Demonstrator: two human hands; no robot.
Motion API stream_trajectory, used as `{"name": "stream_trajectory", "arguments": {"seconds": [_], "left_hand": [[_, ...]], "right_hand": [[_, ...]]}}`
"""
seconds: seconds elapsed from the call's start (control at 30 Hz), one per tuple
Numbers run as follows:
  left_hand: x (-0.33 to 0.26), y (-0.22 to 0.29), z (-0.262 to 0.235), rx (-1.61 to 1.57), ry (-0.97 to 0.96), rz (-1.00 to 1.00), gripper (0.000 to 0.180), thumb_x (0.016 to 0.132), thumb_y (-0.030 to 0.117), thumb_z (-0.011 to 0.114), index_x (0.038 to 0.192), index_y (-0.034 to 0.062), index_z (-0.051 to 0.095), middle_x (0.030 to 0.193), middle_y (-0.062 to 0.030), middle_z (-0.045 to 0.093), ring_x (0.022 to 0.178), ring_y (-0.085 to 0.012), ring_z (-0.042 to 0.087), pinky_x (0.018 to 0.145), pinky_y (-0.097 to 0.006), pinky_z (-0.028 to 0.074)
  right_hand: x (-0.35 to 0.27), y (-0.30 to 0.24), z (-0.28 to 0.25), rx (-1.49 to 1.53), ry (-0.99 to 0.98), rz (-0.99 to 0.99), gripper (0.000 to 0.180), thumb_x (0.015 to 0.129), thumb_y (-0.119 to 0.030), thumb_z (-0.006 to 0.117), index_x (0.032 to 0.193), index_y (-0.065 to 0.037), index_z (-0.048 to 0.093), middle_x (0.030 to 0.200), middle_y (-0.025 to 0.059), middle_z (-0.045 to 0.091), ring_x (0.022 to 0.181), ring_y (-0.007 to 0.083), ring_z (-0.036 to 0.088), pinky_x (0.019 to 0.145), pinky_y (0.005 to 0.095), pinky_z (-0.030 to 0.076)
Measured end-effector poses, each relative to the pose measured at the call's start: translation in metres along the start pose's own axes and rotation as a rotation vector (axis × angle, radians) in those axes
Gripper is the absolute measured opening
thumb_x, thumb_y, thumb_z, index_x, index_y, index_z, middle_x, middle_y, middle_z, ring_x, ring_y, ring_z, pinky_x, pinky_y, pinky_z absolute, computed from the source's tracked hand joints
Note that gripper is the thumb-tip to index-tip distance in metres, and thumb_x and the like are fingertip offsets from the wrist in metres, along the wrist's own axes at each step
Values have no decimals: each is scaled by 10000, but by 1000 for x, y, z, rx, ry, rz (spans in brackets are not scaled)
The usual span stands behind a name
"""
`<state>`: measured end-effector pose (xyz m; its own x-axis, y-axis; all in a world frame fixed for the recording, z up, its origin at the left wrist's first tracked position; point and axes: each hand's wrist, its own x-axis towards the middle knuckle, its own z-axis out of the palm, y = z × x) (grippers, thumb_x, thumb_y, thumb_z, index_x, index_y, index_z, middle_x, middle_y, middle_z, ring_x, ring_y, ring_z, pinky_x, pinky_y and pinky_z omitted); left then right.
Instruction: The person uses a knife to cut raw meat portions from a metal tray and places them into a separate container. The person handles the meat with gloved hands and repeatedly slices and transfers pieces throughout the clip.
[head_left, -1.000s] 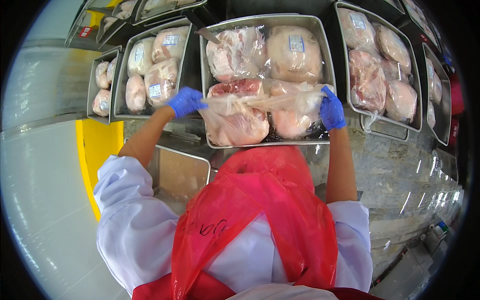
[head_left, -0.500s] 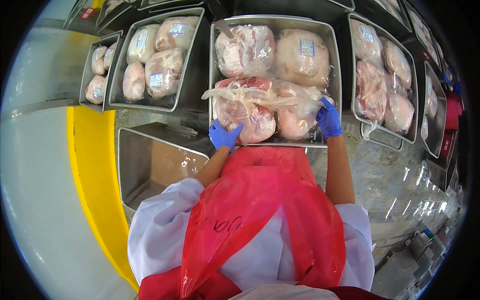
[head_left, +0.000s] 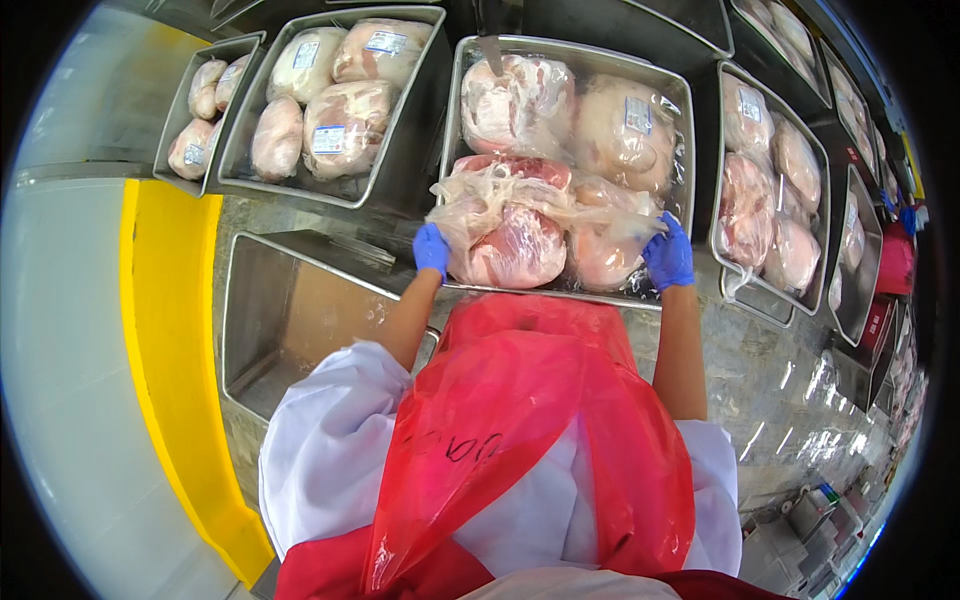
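A person's two gloved hands work over one metal bin (head_left: 689, 140): the right hand (head_left: 669, 255) pinches one end of the clear film (head_left: 510, 195); the left hand (head_left: 431, 248) touches its other edge, grip unclear. The film lies across two near meat pieces (head_left: 516, 250); two more (head_left: 625, 130) sit beyond. Farther left, another bin (head_left: 415, 140) holds four.

whether plastic film (head_left: 490, 192) is pinched by left hand (head_left: 431, 249) cannot be told; labels (head_left: 328, 139) too small to be read; upper middle bin (head_left: 630, 28) cut off by top edge.
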<state>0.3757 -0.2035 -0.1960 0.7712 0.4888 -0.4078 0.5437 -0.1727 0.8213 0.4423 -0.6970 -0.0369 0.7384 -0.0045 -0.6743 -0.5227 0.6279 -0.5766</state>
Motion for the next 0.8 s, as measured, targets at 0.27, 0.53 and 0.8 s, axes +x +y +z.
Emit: {"name": "stream_trajectory", "arguments": {"seconds": [0.27,0.53,0.8], "left_hand": [[134,14,-90,-18,100,-3,360,1055,270,529,1306,36,637,1295,-153,685,1117,-297,684,965,-377,552],[-58,7,-37,648,-31,267,899,735,402,915,1427,-19,526,1344,-234,616,1181,-377,626,1001,-442,513],[-81,-20,-43,467,56,317,269,854,191,783,1084,102,676,1111,-150,616,953,-344,648,834,-456,526]], "right_hand": [[-45,2,3,79,42,-57,224,1011,-378,601,1026,-162,656,930,23,678,839,170,655,727,326,554],[-43,25,-7,66,104,-53,249,994,-407,620,1062,-171,657,969,20,682,857,180,657,768,322,542],[-36,25,21,13,128,-7,173,978,-365,644,994,-193,640,864,-1,669,734,151,632,618,290,494]]}}
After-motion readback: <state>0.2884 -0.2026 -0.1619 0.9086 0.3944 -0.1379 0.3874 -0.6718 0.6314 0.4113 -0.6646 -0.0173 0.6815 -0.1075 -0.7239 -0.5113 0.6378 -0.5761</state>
